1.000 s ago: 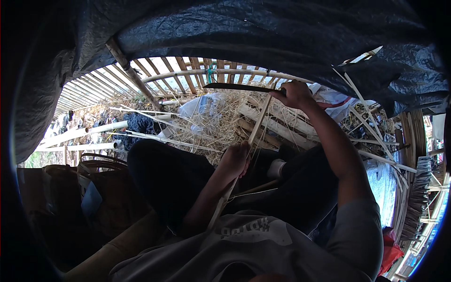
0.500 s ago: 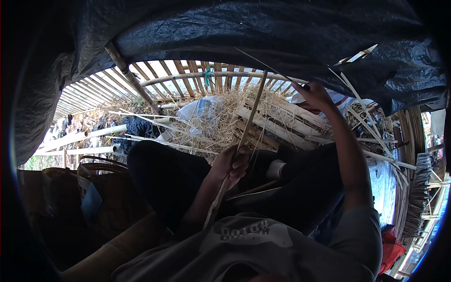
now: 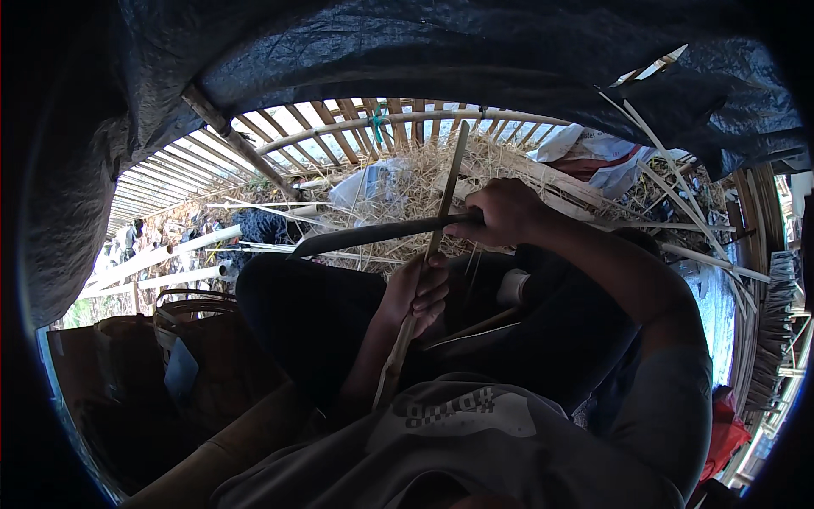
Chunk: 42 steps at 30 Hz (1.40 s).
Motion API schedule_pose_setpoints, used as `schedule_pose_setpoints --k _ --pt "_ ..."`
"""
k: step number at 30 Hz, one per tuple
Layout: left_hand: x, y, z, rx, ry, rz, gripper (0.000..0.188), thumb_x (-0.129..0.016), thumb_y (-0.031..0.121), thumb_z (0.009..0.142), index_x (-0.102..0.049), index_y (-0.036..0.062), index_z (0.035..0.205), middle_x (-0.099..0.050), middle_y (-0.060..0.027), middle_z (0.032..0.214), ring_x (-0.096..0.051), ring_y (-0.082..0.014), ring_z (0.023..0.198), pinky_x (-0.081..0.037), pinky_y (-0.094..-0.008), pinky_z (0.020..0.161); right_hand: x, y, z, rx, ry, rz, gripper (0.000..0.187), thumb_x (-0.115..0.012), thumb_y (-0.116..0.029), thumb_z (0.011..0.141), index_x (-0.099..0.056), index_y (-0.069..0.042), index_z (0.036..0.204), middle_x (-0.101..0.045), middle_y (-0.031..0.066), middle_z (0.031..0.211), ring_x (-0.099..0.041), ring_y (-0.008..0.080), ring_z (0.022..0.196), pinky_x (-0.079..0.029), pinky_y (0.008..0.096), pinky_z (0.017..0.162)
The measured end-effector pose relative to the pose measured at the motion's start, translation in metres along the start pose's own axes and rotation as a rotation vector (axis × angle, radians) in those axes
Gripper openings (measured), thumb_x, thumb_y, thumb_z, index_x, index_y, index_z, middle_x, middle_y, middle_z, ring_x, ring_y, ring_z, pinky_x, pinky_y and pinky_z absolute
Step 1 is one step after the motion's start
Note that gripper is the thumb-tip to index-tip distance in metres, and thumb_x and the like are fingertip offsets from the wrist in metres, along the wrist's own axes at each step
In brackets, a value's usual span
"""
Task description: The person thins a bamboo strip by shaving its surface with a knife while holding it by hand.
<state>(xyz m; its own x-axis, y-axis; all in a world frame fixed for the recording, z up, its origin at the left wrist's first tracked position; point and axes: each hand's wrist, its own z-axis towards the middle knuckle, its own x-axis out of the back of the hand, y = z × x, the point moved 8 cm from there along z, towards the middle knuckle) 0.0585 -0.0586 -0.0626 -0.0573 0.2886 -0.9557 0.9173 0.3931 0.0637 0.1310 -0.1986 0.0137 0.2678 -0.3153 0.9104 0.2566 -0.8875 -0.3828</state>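
Note:
My left hand [image 3: 417, 293] is closed round a long bamboo strip [image 3: 454, 174], which stands slanting up and away from my lap, its lower end against my shirt. In my right hand [image 3: 502, 212] is the handle of a long dark-bladed knife [image 3: 365, 235]. The blade points left and crosses the strip a little above my left fist. It looks to be against the strip, though how deep it bites cannot be seen. My legs are folded beneath both hands.
Pale shavings [image 3: 415, 178] and split bamboo lie beyond my knees, beside a crumpled plastic bag [image 3: 369, 188]. A slatted bamboo fence [image 3: 339, 136] stands behind. Dark sheeting [image 3: 475, 51] hangs overhead. A thick bamboo pole [image 3: 212, 450] and woven baskets [image 3: 110, 348] are at my left.
My right hand has come down and left from the upper right, bringing the knife blade across the bamboo strip. My left hand keeps its hold on the strip.

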Motion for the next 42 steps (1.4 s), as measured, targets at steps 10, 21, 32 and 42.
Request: schedule_pose_setpoints --k 10,21,32,42 --pt "0.008 0.012 0.009 -0.062 0.135 0.105 0.027 -0.033 0.028 0.108 -0.049 0.011 0.094 -0.035 0.0068 0.055 -0.031 -0.0039 0.037 -0.029 -0.0185 0.031 -0.01 0.027 0.023 0.022 -0.048 -0.078 0.067 -0.059 -0.071 0.082 -0.067 -0.006 0.07 -0.064 0.0149 0.065 -0.067 0.0342 0.069 -0.052 0.0471 0.068" --pt "-0.02 0.023 -0.015 -0.109 0.291 0.453 0.033 -0.03 0.032 0.108 -0.049 0.0125 0.089 -0.031 0.0061 0.05 -0.026 -0.0061 0.032 -0.022 -0.0218 0.031 0.074 0.227 0.001 -0.724 0.153 -0.358 0.06 -0.061 -0.061 0.086 -0.073 -0.002 0.093 -0.072 0.018 0.089 -0.072 0.0342 0.089 -0.057 0.0445 0.078" --pt "0.013 0.041 -0.006 -0.19 0.671 1.247 0.05 -0.034 0.039 0.107 -0.055 0.0034 0.079 -0.048 -0.0018 0.049 -0.045 -0.0112 0.034 -0.035 -0.0275 0.033 0.018 0.064 -0.007 -0.39 0.116 0.259 0.068 -0.058 -0.064 0.089 -0.065 -0.001 0.067 -0.062 0.0148 0.059 -0.067 0.0311 0.062 -0.053 0.0435 0.064" --pt "0.01 0.038 -0.006 -0.182 0.59 1.613 0.034 -0.035 0.022 0.104 -0.052 -0.0002 0.085 -0.051 -0.0078 0.051 -0.051 -0.0159 0.035 -0.04 -0.0307 0.033 -0.013 0.065 0.028 -0.195 -0.027 -0.161 0.071 -0.055 -0.069 0.087 -0.066 0.0 0.07 -0.065 0.0174 0.065 -0.069 0.0337 0.066 -0.055 0.0457 0.065"
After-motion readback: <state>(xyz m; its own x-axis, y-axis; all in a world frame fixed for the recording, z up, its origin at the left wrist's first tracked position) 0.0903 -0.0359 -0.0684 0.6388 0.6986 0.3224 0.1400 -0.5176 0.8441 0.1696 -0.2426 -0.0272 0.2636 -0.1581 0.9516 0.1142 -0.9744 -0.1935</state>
